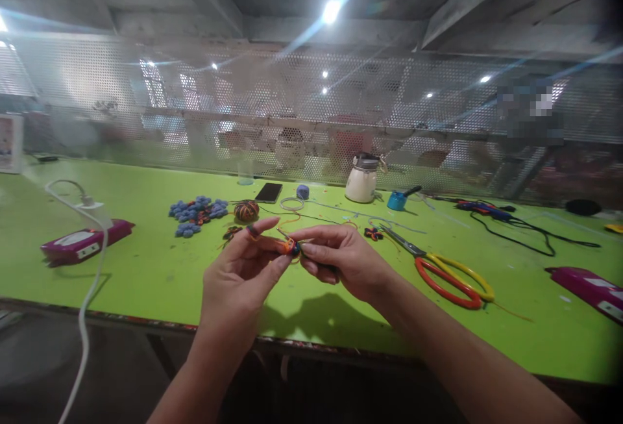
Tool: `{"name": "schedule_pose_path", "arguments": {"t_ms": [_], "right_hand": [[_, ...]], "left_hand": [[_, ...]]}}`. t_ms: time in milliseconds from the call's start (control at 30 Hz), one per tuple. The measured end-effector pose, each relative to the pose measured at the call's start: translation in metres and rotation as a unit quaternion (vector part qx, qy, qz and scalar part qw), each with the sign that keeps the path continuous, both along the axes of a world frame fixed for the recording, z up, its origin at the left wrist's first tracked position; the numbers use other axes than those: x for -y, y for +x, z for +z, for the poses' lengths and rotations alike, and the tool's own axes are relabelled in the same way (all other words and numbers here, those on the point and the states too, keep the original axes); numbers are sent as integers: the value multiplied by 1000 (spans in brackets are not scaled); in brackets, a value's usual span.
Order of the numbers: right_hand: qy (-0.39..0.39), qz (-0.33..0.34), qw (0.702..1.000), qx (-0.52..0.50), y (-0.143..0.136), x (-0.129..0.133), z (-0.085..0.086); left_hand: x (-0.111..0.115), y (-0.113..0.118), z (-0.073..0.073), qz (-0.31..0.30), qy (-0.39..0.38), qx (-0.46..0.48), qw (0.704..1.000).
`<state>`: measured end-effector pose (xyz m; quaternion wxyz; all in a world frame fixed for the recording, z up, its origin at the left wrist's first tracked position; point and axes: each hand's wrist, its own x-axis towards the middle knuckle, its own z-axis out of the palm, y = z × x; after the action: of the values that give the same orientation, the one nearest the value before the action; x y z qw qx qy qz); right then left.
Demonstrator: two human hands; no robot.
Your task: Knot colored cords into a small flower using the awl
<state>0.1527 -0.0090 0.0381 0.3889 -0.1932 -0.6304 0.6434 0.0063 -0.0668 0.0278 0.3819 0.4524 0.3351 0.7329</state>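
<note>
Between my hands, just above the green table, is a small crochet piece [291, 247] in orange and dark yarn. My left hand [243, 265] pinches it between thumb and fingers, with yarn wrapped round the raised index finger. Closed at the right side of the piece, my right hand [348, 258] grips what looks like a thin crochet hook [282, 232], mostly hidden by the fingers. Behind my left hand lie a multicoloured yarn ball [246, 211] and a pile of blue crochet flowers [195, 211]. A small dark and orange crochet flower [374, 234] lies beyond my right hand.
Large scissors [448, 278] with red and yellow handles lie right of my right forearm. Farther back are a phone [268, 193], a blue yarn ball [302, 191], a jar [361, 180] and a blue pot [397, 201]. Purple power strips [87, 242] flank the table; a white cable [97, 274] hangs left.
</note>
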Motion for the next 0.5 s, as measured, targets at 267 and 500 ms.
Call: {"name": "schedule_pose_path", "arguments": {"t_ms": [267,500], "right_hand": [[17,-28,999,21,1,-2,0],[47,-77,994,63,-4,1,0]], "left_hand": [[-7,-7,0,-110,-77,84,987],[-8,-9,4,-90,-122,68,986]]}}
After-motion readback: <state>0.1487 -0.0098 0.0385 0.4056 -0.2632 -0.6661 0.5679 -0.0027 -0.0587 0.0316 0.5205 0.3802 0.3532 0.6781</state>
